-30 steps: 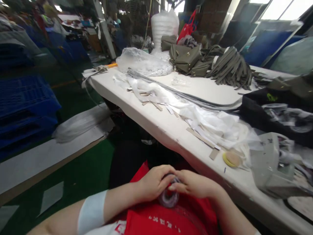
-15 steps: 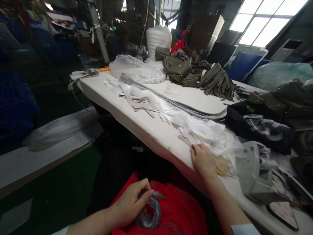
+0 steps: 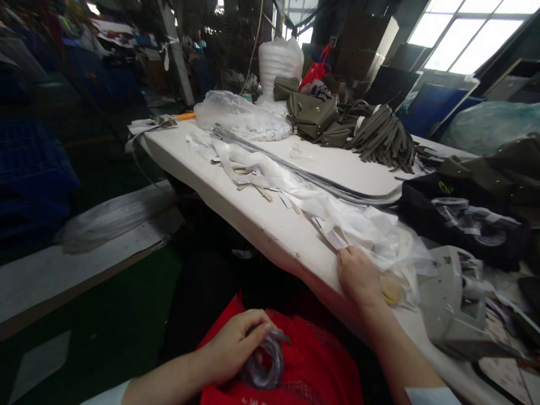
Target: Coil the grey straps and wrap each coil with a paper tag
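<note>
My left hand point(image 3: 238, 343) is closed round a coil of greyish, clear-looking cord point(image 3: 276, 365) above the red cloth point(image 3: 314, 360) on my lap. A short grey end pokes out by the thumb. At the near table edge, my right hand point(image 3: 358, 277) pinches the lower end of a thin beige-and-white strip point(image 3: 331, 233), its fingertips partly hidden. White sheer fabric point(image 3: 363, 225) lies just beyond that hand. Several short strips point(image 3: 261, 191) are scattered along the fabric's near side. A yellow round object point(image 3: 391, 289) sits beside my right wrist.
A grey tape dispenser point(image 3: 447, 306) stands on the white table point(image 3: 248, 216) at right, near a black bag point(image 3: 422, 197) of clear coils. Farther back are olive bags point(image 3: 312, 115), dark strips point(image 3: 383, 138) and a plastic-wrapped bundle point(image 3: 242, 118). Long grey strips point(image 3: 333, 188) cross the table.
The view has shifted slightly, so the scene sits farther right. The strip at my right fingertips now stands out more, its near end in the pinch. My left hand still holds the coil.
</note>
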Tool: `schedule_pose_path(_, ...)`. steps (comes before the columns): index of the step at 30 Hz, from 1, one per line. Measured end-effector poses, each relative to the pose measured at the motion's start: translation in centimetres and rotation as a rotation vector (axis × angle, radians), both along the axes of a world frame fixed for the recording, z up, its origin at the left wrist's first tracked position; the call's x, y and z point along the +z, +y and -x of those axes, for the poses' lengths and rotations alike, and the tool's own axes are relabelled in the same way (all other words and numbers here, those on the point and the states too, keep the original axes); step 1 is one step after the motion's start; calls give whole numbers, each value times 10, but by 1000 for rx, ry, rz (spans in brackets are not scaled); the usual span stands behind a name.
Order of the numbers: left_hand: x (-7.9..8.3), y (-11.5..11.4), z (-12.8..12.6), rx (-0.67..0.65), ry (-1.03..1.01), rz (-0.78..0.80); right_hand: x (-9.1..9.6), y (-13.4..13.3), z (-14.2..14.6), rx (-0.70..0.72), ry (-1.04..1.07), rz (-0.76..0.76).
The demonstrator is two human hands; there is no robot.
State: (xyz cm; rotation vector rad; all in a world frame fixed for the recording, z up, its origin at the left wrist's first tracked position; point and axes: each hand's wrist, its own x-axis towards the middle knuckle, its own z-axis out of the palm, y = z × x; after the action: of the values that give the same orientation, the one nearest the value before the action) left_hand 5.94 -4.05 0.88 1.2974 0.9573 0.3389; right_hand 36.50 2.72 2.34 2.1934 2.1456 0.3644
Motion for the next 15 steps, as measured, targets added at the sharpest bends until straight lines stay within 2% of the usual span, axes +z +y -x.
schedule_pose_path(5,-5,-4,4,59,-22,94,5,-10,-4,-147,28,-249)
schedule_pose_path(7,-5,-5,5,73,-40,124,6,-13,-7,-158,41,-297)
schedule_pose_path(12,-2,-4,4,82,-38,112,4,-21,-4,-118,-16,-280)
schedule_pose_path(15,-1,-3,2,69,-34,84,2,-28,5,-10,-34,-193)
